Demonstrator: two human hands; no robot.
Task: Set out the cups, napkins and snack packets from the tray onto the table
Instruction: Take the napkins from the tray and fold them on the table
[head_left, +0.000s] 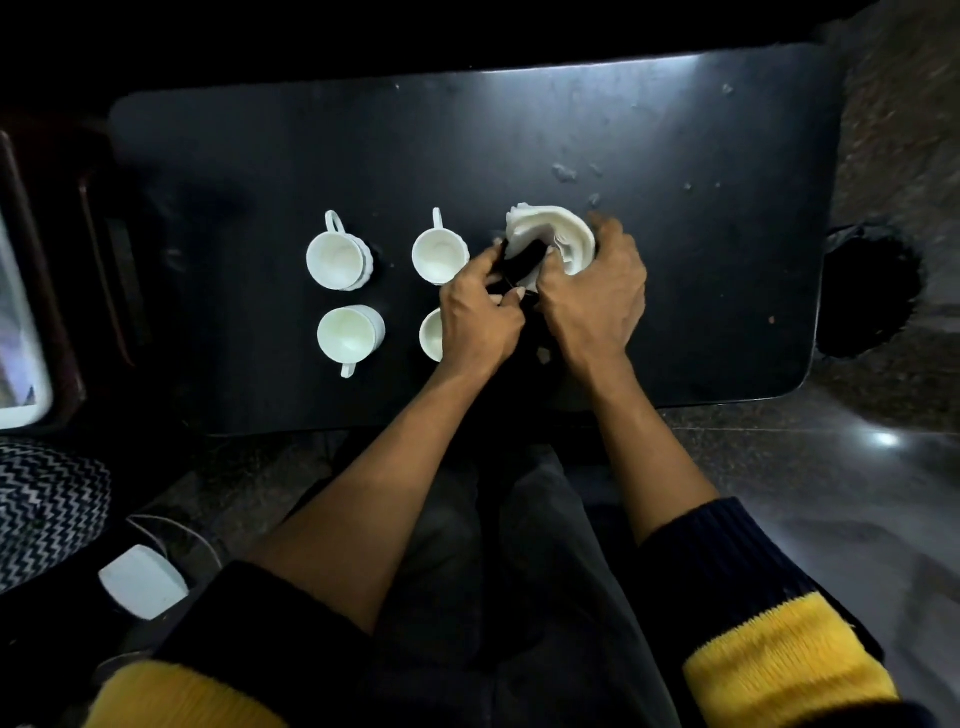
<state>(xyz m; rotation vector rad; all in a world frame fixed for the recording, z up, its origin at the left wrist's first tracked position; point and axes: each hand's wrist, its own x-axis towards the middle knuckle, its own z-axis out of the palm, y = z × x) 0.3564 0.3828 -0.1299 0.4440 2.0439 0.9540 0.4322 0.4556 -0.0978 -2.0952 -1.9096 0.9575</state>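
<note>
Just right of the frame's centre, both hands meet over a fanned stack of white napkins (550, 234) seated in a dark holder (522, 265). The left hand (480, 322) is curled, its fingers pinching at the holder's near edge; exactly what the fingertips grip is hidden in shadow. The right hand (592, 296) cups the right side of the napkins, fingers bent around the fan and touching it.

The step in hand looks like settling the napkins on the black table (675, 291). To do it well, the left hand should steady the holder while the right presses the fan in evenly, so the sheets stay together and do not spill toward the cups.

Left of the hands stand four white cups in two rows: one at upper left (335, 260), one at upper centre (439, 257) just beside the left thumb, one at lower left (347, 332), and one at lower centre (432, 335) partly covered by the left hand. All sit upright and apart from each other.

No snack packets are visible on the table, so that part seems still to do. The tray (21, 338) may be the pale-edged object at the far left of the frame, though I cannot tell for certain.
</note>
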